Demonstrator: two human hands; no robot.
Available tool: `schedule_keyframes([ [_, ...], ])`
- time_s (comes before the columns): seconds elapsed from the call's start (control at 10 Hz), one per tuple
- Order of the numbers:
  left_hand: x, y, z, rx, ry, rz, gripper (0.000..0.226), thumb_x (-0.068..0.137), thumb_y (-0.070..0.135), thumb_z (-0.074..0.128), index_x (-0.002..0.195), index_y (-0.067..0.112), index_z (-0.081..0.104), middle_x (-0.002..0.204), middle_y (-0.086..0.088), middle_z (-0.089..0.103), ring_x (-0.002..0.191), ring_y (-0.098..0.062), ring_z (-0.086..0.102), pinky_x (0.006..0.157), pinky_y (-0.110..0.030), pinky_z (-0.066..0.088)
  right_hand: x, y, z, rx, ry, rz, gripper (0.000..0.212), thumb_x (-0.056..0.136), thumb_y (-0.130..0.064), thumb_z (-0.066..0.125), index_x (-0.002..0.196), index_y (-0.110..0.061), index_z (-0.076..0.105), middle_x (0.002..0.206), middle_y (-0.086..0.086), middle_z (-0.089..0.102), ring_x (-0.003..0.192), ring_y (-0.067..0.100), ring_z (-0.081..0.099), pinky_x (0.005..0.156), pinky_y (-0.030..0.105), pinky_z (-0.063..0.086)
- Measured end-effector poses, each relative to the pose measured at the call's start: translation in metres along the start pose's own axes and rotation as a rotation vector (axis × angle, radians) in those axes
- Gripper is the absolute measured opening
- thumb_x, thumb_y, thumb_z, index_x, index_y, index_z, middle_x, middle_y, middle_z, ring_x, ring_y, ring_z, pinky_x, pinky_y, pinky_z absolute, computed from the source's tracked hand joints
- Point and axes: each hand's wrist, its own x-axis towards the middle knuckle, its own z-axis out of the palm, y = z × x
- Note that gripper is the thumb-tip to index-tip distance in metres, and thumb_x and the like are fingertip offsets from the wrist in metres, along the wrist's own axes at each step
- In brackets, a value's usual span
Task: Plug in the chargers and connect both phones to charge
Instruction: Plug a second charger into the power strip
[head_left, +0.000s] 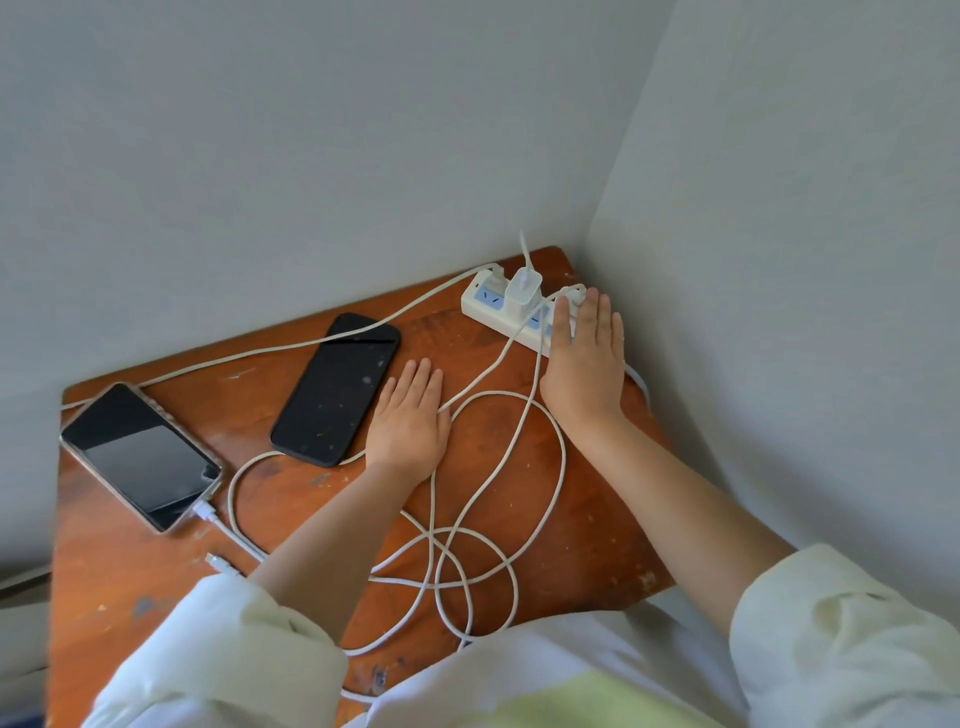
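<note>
1. Grey walls met in a corner behind a scuffed wooden worktop (597, 545), where a white power strip (480, 306) lay against the far edge.
2. Both hands were flat with fingers straight and held nothing: the left hand (410, 415) rested palm-down on the wood just beside the black phone (337, 389), and the right hand (587, 364) lay over the near end of the strip.
3. One white charger (524, 293) stood plugged into the strip, with a second plug (496, 275) behind it; what sat under the right hand's fingertips could not be made out.
4. The cased phone (140, 457) at the left edge had a connector in its bottom port, so it looked connected.
5. A loose connector (215, 561) lay on the wood near the left sleeve, and whether the black phone had a cable in it could not be told, so that phone probably remained to be connected.
6. Risk: the white cables (467, 561) crossed in tangled loops between the forearms, so a pull on the loose end could tighten a knot, drag the black phone or tug a charger askew.
7. Risk: the cased phone overhung the worktop's left side, and a snagged cable could slide it off.
</note>
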Motion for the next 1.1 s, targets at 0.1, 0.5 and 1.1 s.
schedule_keyframes([
  [0.1,-0.001,0.0,0.0,0.008,0.007,0.002,0.052,0.101,0.035,0.022,0.147,0.019,0.006,0.159,-0.001,0.0,0.146,-0.017,-0.006,0.117,-0.031,-0.005,0.002,-0.008,0.001,0.008,-0.012,0.004,0.064,0.095,-0.011,0.046,0.144,-0.006,0.003,0.153,0.025,0.001,0.141,0.038,-0.002,0.115,0.042,0.001],
  [0.5,-0.002,0.0,0.0,-0.01,0.004,0.004,0.052,0.101,0.035,0.022,0.147,0.018,0.005,0.159,-0.001,0.0,0.146,-0.017,-0.006,0.117,-0.031,-0.005,0.005,-0.005,-0.004,-0.001,-0.073,0.01,0.067,0.095,-0.013,0.046,0.144,-0.007,0.0,0.153,0.023,-0.001,0.141,0.037,-0.004,0.115,0.041,0.0],
  [1.1,-0.003,-0.001,-0.001,-0.013,-0.002,0.002,0.052,0.101,0.034,0.023,0.147,0.019,0.005,0.159,-0.001,0.0,0.146,-0.016,-0.005,0.117,-0.03,-0.005,0.003,0.0,-0.005,-0.009,-0.094,0.019,0.072,0.093,-0.019,0.051,0.144,-0.008,0.001,0.154,0.022,0.0,0.141,0.036,-0.002,0.116,0.04,0.002],
])
